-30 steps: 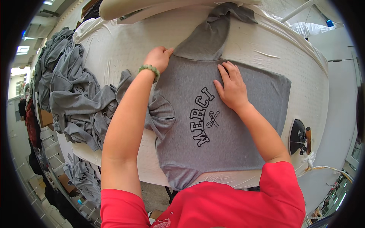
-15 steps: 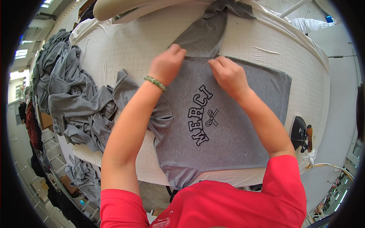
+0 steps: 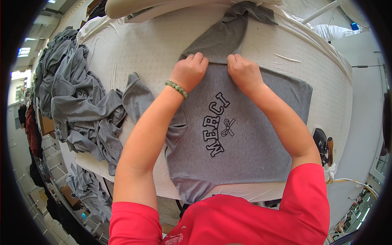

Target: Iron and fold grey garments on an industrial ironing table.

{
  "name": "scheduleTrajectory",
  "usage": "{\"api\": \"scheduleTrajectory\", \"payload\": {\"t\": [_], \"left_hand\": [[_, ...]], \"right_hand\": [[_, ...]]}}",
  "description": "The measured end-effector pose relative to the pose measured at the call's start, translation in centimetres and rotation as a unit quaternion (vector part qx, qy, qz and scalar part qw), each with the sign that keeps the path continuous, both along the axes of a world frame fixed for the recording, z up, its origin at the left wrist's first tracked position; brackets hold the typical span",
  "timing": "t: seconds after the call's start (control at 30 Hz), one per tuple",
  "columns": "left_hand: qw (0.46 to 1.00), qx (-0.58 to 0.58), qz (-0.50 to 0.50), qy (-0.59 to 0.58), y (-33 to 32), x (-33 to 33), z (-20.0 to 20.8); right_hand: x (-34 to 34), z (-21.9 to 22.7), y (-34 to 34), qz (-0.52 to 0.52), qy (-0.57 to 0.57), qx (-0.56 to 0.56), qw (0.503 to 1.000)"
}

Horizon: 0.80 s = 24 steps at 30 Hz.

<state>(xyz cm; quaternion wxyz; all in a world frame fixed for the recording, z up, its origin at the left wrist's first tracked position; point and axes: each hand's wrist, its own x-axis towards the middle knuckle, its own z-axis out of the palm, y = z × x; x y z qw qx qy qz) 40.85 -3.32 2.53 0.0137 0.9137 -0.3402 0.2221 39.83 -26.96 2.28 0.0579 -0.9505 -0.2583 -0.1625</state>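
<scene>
A grey hooded sweatshirt (image 3: 257, 134) lies spread on a padded table covered in pale cloth, its dark-outlined lettering and a small bow facing up. At the seam where the far sleeve (image 3: 224, 36) joins the body, both hands pinch the fabric. My left hand (image 3: 190, 71), with a green beaded bracelet on its wrist, grips the seam's left part. A short way to the right, my right hand (image 3: 245, 72) holds the same seam. The hood (image 3: 173, 126) lies at the left of the body, and the near sleeve (image 3: 192, 188) hangs toward me.
A heap of grey garments (image 3: 83, 106) covers the table's left side, and more grey cloth (image 3: 90, 192) lies lower down. An iron (image 3: 320, 145) with a wooden handle stands at the right edge. A long padded board (image 3: 155, 9) crosses the far side.
My left hand has moved slightly right and down along the seam. My right hand has shifted a little too, and the hands are closer together. The sweatshirt's body stays in place.
</scene>
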Motion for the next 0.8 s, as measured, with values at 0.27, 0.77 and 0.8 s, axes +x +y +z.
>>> {"api": "scheduleTrajectory", "payload": {"t": [0.27,0.77,0.8], "left_hand": [[0.881,-0.236,0.280,0.299,7.8,-6.1,4.3],[0.668,-0.348,0.288,0.592,11.4,-7.4,4.5],[0.650,-0.381,0.278,0.596,11.6,-7.4,4.4]], "right_hand": [[2.3,2.0,4.8,0.139,0.071,0.147,0.977],[11.1,4.6,14.1,0.214,0.308,-0.068,0.924],[10.9,4.9,14.3,0.215,0.304,-0.090,0.924]]}}
